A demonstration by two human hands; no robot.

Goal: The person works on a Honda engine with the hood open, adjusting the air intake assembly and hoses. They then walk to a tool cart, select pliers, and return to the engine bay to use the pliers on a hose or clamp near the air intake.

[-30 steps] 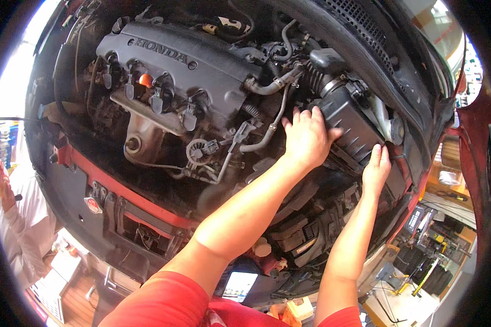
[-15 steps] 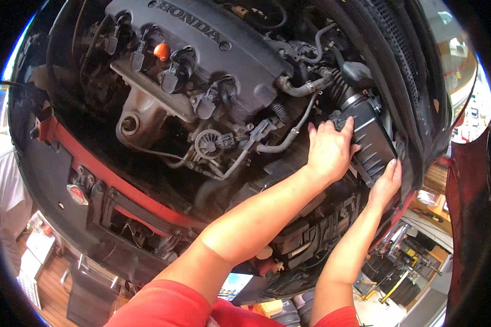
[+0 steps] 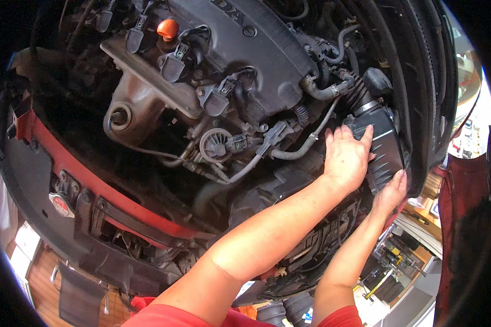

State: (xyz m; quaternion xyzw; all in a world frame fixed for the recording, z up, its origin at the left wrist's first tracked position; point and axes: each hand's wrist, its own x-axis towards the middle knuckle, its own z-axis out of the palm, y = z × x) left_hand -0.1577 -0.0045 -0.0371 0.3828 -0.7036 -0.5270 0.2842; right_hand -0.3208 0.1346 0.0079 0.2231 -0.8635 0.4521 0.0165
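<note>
A black ribbed air filter box (image 3: pixel 386 143) sits at the right of the engine bay. My left hand (image 3: pixel 348 162) lies over its left edge, index finger stretched along the top and the other fingers bent over the side. At the box's near right corner is my right hand (image 3: pixel 390 192), thumb on top; its other fingers are mostly hidden. Both hands grip the box. From the far end of the box a metal clamp (image 3: pixel 367 107) joins it to a ribbed intake hose (image 3: pixel 358 94).
The black engine cover (image 3: pixel 256 60) and an orange oil dipstick handle (image 3: pixel 168 29) lie to the left. A grey hose (image 3: pixel 294 154) runs beside my left hand. The red front crossmember (image 3: pixel 109 171) and radiator cap (image 3: pixel 60 204) are nearer. Shelves and tools stand beyond the car.
My view has shifted, so the engine bay appears nearer and moved within the picture. Both hands stay on the air filter box, with little change in their grip.
</note>
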